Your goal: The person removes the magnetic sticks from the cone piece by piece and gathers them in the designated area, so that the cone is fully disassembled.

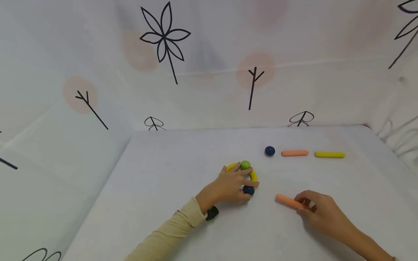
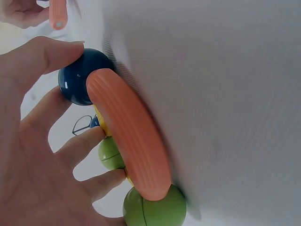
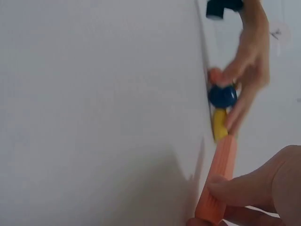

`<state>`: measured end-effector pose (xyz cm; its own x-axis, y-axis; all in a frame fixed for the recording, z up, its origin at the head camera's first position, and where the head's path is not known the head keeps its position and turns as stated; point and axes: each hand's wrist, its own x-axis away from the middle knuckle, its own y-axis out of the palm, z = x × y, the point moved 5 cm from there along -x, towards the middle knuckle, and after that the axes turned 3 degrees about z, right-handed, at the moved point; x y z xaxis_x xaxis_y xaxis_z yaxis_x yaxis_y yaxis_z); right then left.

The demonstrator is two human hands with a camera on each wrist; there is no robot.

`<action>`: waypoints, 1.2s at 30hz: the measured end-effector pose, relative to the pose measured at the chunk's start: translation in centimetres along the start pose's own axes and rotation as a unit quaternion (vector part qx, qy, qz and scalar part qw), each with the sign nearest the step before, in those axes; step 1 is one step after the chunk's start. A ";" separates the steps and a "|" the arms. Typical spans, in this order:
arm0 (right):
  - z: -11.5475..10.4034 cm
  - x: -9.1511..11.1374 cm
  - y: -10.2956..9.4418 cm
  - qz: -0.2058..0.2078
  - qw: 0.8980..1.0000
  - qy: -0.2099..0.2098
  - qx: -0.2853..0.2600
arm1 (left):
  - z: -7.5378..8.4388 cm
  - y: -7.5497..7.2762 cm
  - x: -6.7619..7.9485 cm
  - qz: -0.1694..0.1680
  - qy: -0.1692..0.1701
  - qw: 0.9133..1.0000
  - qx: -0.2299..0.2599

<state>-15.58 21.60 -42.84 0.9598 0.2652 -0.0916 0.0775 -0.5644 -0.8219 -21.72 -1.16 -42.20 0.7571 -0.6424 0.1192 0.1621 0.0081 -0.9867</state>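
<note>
My left hand [image 1: 230, 185] spreads over a ring of curved rods and balls on the white surface. Its thumb and forefinger pinch a dark blue ball [image 2: 75, 77], while other fingertips touch the ring. A curved orange rod [image 2: 131, 136] joins that ball to a green ball [image 2: 157, 207]. Across the ring, a yellow curved rod [image 1: 254, 176] meets another green ball [image 1: 245, 165]; the hand hides part of the ring. To the right, my right hand [image 1: 323, 212] holds a straight orange rod [image 3: 218, 165] between thumb and fingers, its free end pointing toward the ring, apart from it.
Behind, in a row, lie a dark blue ball [image 1: 269, 151], an orange rod [image 1: 295, 153] and a yellow-green rod [image 1: 330, 154]. A patterned cloth [image 1: 209, 98] rises behind the work surface. A black wrist-camera piece [image 1: 212, 213] sits under the left wrist.
</note>
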 end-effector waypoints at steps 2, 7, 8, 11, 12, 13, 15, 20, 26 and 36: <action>0.8 -0.3 -0.7 0.007 1.000 -0.002 0.005 | 0.0 -0.1 0.1 0.000 0.000 1.000 -0.002; 2.4 -1.2 -2.2 0.025 0.999 -0.012 0.019 | 0.0 -0.3 0.2 0.000 0.003 1.000 0.005; 2.7 -1.4 -2.4 0.029 0.999 -0.014 0.020 | 0.0 -0.3 0.2 0.001 0.004 1.000 0.008; 3.5 -2.1 -3.1 0.042 0.999 -0.026 0.023 | -0.1 -0.2 0.2 0.001 0.004 1.000 0.012; 3.7 -2.4 -3.3 0.046 0.998 -0.032 0.022 | -0.1 -0.2 0.2 0.002 0.004 1.000 0.012; 4.0 -2.7 -3.5 0.052 0.998 -0.042 0.020 | -0.1 -0.1 0.2 0.002 0.004 1.000 0.012; 4.4 -3.2 -3.9 0.063 0.996 -0.059 0.021 | -0.1 0.0 0.1 0.002 0.004 1.000 0.011; 5.4 -4.7 -4.7 0.083 0.992 -0.090 0.028 | -0.2 0.1 0.1 0.001 0.001 1.000 0.017; 6.1 -6.5 -5.1 0.086 0.990 -0.105 0.036 | -0.2 -0.1 0.1 0.003 0.002 1.000 0.019; 6.5 -8.4 -5.1 0.073 0.990 -0.112 0.047 | -0.1 -0.4 0.2 0.000 0.004 1.000 0.012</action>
<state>-25.76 27.30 -41.51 0.8745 0.3579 -0.3273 -0.0934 -0.5379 -0.8378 -21.70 -1.30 -41.83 0.7527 -0.6477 0.1182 0.1778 0.0270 -0.9837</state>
